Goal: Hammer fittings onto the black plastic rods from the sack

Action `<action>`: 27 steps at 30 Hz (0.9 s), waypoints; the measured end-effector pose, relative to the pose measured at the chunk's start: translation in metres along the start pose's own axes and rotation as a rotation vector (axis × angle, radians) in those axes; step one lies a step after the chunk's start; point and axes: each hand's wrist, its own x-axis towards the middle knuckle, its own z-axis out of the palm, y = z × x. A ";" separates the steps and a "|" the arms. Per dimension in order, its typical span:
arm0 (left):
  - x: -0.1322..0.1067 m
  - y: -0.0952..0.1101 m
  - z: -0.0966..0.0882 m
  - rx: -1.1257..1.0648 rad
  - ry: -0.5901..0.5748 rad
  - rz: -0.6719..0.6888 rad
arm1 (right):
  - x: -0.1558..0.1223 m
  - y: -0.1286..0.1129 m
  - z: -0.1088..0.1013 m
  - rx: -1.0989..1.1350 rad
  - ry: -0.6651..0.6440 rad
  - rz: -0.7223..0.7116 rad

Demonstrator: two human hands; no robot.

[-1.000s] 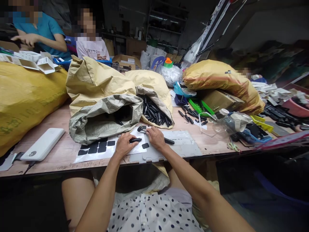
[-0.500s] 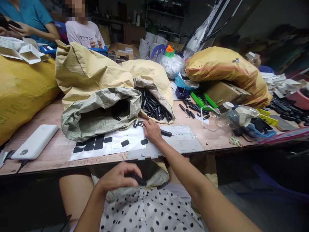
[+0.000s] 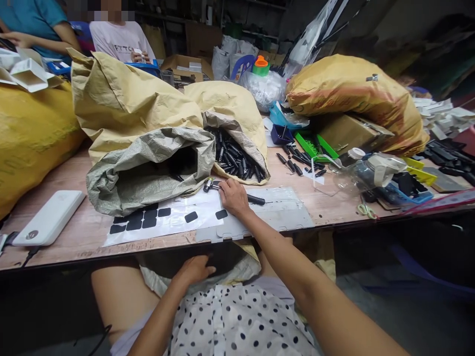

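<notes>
A small hammer (image 3: 256, 199) lies across the grey board (image 3: 285, 210) on the table, its metal head to the left and its black grip to the right. My right hand (image 3: 234, 197) is closed over the middle of its shaft. Down at my lap, my left hand (image 3: 195, 269) reaches into the mouth of a sack (image 3: 241, 269); its thumb stands apart, its other fingertips are partly hidden, and nothing shows in it. Left of the hammer, a white sheet (image 3: 178, 227) carries several black rounded stickers (image 3: 150, 218).
Two open sacks stand behind the sheet; the right sack (image 3: 230, 94) holds several black cylindrical parts (image 3: 237, 160). A white power bank (image 3: 50, 217) lies at left. Rightward are a green tray (image 3: 326, 151), a clear plastic jug (image 3: 356, 175) and scissors (image 3: 366, 211). Two people sit across the table.
My left hand has moved down and right into the lap sack, and the black object it held is out of sight. My right hand stays on the hammer. The view shifted slightly.
</notes>
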 end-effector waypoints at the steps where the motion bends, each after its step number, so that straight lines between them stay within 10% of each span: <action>1: -0.008 0.010 -0.008 -0.009 -0.078 0.083 | 0.000 0.000 0.000 0.000 0.002 0.002; 5: -0.035 0.055 -0.047 -0.115 -0.282 0.358 | 0.000 -0.002 0.001 -0.001 0.000 0.010; 10: -0.046 0.090 -0.079 -0.250 -0.176 0.399 | 0.001 -0.003 0.000 0.007 -0.007 0.010; 15: -0.028 0.088 -0.115 -0.323 0.382 0.340 | 0.001 -0.004 0.002 0.006 0.006 0.021; 20: 0.019 0.073 -0.171 -0.199 1.079 -0.022 | 0.000 -0.003 0.003 0.017 0.010 0.016; 27: 0.064 0.061 -0.197 -0.080 1.135 -0.401 | -0.003 0.003 0.007 0.056 0.056 0.002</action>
